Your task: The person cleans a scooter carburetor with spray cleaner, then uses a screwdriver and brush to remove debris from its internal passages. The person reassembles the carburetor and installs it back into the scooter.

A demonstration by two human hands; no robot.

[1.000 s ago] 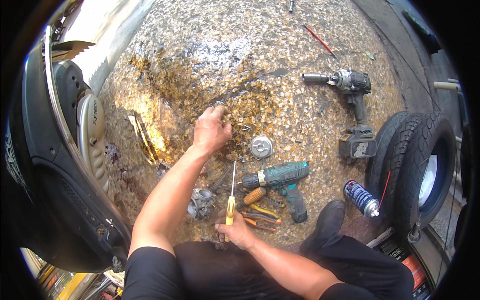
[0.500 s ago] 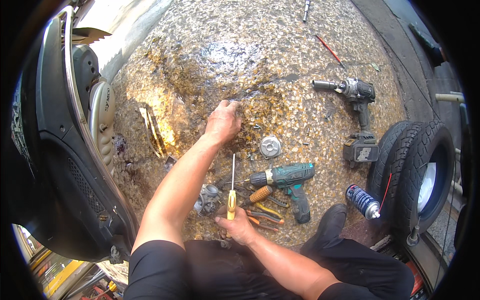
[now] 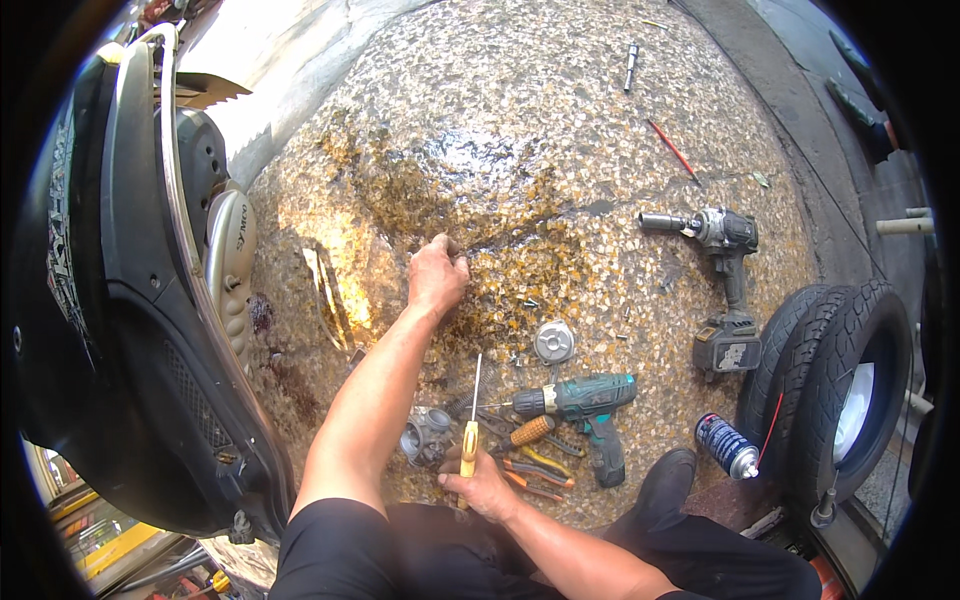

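My left hand (image 3: 437, 278) reaches out over the wet, oil-stained floor, its fingers curled together. What they hold, if anything, is hidden beneath them. Close to my lap, my right hand (image 3: 484, 487) is closed around the yellow handle of a screwdriver (image 3: 469, 450), whose thin shaft points up and away from me. Just left of that handle sits a metal carburetor (image 3: 428, 432), partly covered by my left forearm. A round silver metal cover (image 3: 553, 342) lies to the right of my left hand, with small screws (image 3: 531, 302) scattered about it.
Right of my right hand lie a green drill (image 3: 580, 398), orange-handled pliers (image 3: 535, 475) and another screwdriver (image 3: 532, 430). Farther right are an impact wrench (image 3: 728, 240), a spray can (image 3: 726, 445) and tyres (image 3: 850, 370). A scooter (image 3: 120, 320) stands on the left.
My left hand has moved a little left and away from the round cover. My right hand still grips the screwdriver. The whole view has shifted, so the floor items sit lower in it.
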